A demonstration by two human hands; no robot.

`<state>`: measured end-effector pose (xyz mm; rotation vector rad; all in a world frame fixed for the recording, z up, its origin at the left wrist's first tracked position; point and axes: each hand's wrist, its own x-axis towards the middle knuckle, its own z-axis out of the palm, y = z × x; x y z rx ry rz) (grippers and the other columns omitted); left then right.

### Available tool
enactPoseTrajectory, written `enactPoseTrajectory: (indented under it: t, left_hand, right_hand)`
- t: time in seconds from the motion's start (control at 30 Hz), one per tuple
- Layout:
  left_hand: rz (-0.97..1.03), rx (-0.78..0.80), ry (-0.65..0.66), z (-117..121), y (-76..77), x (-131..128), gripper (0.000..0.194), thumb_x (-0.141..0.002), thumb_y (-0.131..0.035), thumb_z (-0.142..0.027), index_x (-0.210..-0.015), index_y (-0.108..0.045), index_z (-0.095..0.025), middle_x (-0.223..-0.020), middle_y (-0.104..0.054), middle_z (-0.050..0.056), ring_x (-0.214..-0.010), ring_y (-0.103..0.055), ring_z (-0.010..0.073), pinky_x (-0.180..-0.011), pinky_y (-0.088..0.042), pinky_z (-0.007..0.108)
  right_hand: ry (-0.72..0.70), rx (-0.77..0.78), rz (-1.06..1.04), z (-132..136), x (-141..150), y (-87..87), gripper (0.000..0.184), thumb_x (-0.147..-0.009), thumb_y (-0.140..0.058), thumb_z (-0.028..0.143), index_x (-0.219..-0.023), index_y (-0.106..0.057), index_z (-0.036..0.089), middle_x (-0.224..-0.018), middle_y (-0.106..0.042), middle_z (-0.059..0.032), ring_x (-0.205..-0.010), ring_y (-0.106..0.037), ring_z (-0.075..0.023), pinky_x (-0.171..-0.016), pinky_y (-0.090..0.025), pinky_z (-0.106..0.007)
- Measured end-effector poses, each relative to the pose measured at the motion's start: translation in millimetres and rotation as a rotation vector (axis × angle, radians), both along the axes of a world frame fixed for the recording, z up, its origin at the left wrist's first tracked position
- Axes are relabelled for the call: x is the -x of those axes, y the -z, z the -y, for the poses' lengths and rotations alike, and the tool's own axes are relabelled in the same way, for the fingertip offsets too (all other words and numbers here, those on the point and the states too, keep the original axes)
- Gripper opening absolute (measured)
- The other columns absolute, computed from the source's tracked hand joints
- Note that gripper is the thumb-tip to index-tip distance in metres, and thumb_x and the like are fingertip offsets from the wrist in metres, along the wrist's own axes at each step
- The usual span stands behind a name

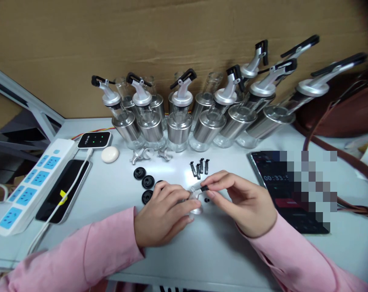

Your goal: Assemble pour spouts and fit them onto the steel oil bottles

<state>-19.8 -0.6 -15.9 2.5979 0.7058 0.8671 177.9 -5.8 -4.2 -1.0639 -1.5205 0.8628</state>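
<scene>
fitting a black clip (204,188) onto the silver spout (195,198) above the bench (202,251): left hand (162,217) grips the spout, right hand (244,205) pinches the clip; next likely needs aligned pressing.

power strip (28,184), phone (64,190), brown bag (348,105)

Readable: a timer figure "00:33:" on the dark screen of the tablet (289,190), lying flat at the right of the table; digits after the second colon lost under pixelation. Small white lettering on the little black device (94,140) beside the power strip (28,184), too small to make out, with two green dots next to it. Yellow sticker on the phone (63,190), no legible print. Nothing else legible.
</scene>
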Motion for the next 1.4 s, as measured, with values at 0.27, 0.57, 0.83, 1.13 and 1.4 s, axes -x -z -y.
enactPoseTrajectory:
  t: [0.27, 0.57, 0.83, 1.13, 1.4]
  left_hand:
    - [-0.002, 0.007, 0.005, 0.3, 2.3, 0.6, 0.021, -0.096, -0.034, -0.020, -0.113, -0.045, -0.016, -0.098, -0.057, 0.007, -0.098, -0.047, 0.0184, -0.086, -0.032, 0.035]
    - [-0.006, 0.017, 0.017, 0.4, 1.3, 1.0, 0.022, -0.096, -0.033, -0.018, -0.114, -0.045, -0.014, -0.100, -0.056, 0.008, -0.101, -0.046, 0.0189, -0.087, -0.032, 0.035]
    - [0.006, 0.000, 0.010, 0.3, 2.6, 1.4, 0.024, -0.098, -0.029, -0.021, -0.116, -0.044, -0.014, -0.100, -0.056, 0.008, -0.100, -0.046, 0.0186, -0.087, -0.032, 0.034]
    - [0.011, 0.044, 0.016, -0.2, 3.7, 2.7, 0.028, -0.099, -0.025, -0.024, -0.116, -0.044, -0.011, -0.104, -0.056, 0.009, -0.104, -0.044, 0.0183, -0.091, -0.028, 0.033]
    - [0.032, 0.037, 0.024, -0.4, 4.3, 1.6, 0.028, -0.099, -0.025, -0.023, -0.115, -0.044, -0.010, -0.105, -0.057, 0.010, -0.104, -0.045, 0.0184, -0.090, -0.033, 0.032]
  right_hand:
    - [-0.001, -0.005, 0.003, -1.2, -1.0, 1.1, 0.011, -0.074, -0.064, 0.009, -0.075, -0.062, 0.020, -0.075, -0.068, -0.0041, -0.074, -0.066, -0.0156, -0.068, -0.053, -0.028]
    - [-0.033, 0.001, -0.002, 0.2, -0.2, 0.8, 0.014, -0.074, -0.063, 0.007, -0.075, -0.061, 0.020, -0.075, -0.067, -0.0027, -0.076, -0.065, -0.0141, -0.070, -0.052, -0.027]
    - [-0.023, -0.025, 0.021, -2.5, -1.3, -1.3, 0.012, -0.072, -0.065, 0.008, -0.073, -0.064, 0.020, -0.072, -0.068, -0.0032, -0.072, -0.065, -0.0149, -0.067, -0.052, -0.027]
    - [-0.019, -0.026, 0.001, -3.9, -4.0, -2.3, 0.013, -0.071, -0.069, 0.008, -0.070, -0.069, 0.021, -0.070, -0.070, -0.0022, -0.068, -0.066, -0.0132, -0.064, -0.053, -0.023]
    - [-0.008, -0.035, 0.019, -1.7, -1.7, -3.0, 0.011, -0.071, -0.069, 0.009, -0.070, -0.068, 0.020, -0.071, -0.070, -0.0025, -0.066, -0.066, -0.0136, -0.063, -0.054, -0.024]
